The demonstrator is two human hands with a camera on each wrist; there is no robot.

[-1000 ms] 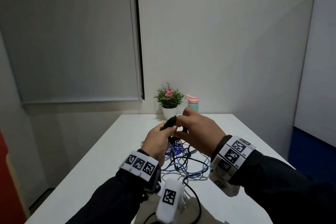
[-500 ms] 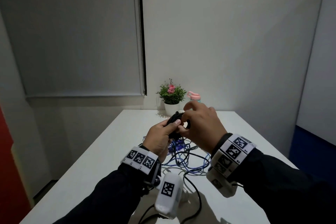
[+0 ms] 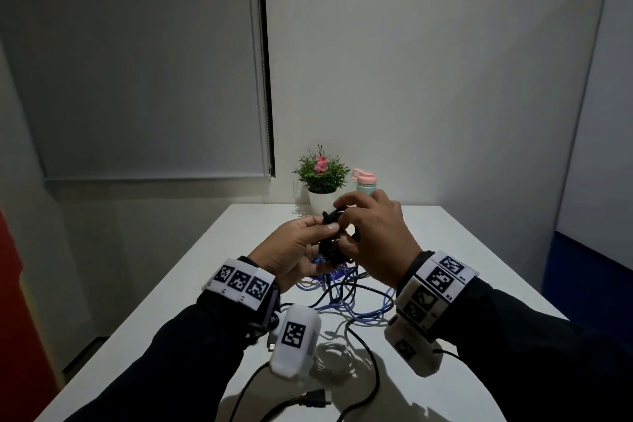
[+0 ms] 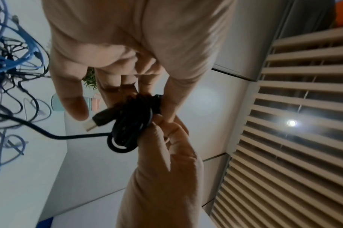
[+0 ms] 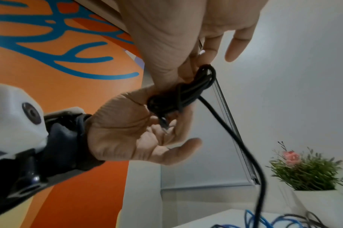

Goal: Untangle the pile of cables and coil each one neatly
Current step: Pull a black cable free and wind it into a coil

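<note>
A small black cable coil point(image 3: 328, 217) is held in the air above the white table point(image 3: 171, 318), between both hands. My left hand point(image 3: 317, 234) pinches it from the left and my right hand point(image 3: 346, 226) pinches it from the right and above. In the left wrist view the coil point(image 4: 131, 123) shows tight loops, and a USB plug point(image 4: 100, 119) sticks out of it. A black tail point(image 5: 235, 138) hangs from the coil point(image 5: 178, 94) down to the tangled pile of blue and black cables point(image 3: 346, 294) on the table under the hands.
A potted plant point(image 3: 322, 178) and a teal bottle with a pink lid point(image 3: 365, 181) stand at the table's far edge. A black cable with a flat plug point(image 3: 313, 399) lies near the front edge. A pale cable point(image 3: 334, 353) lies beside it.
Both hands have kept hold of the black coil and risen a little toward the plant. The right hand's fingers have shifted over the top of the coil.
</note>
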